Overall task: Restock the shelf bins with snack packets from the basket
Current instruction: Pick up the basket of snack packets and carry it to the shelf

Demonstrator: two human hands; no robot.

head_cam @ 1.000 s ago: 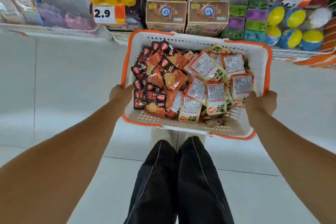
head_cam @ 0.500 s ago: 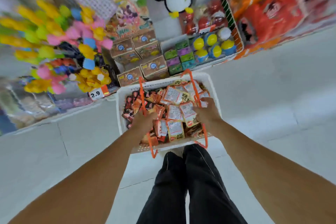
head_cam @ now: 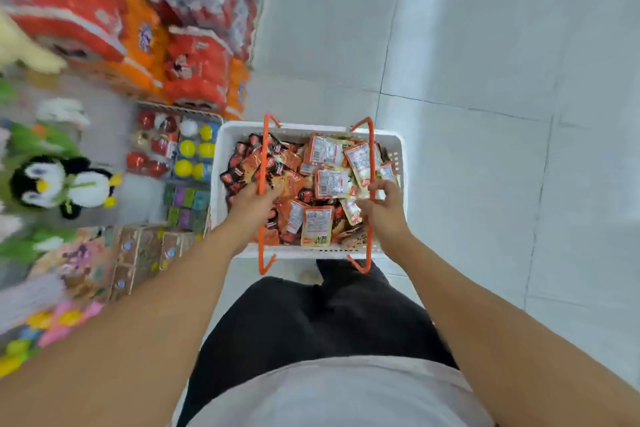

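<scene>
My left hand (head_cam: 254, 199) and right hand (head_cam: 379, 208) each curl fingers around an orange handle (head_cam: 262, 163), so the basket (head_cam: 394, 149) of snack packets (head_cam: 325, 182) hangs straight ahead (toy shelves (head_cam: 180, 149) sit left).

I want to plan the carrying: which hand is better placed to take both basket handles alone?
Probably the left hand: it grips its orange handle fully, while the right hand only pinches its handle.

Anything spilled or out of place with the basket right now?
Nothing stands out. The snack packets all lie inside the white basket, heaped loosely. The left hand and right hand each grip an orange handle.
</scene>
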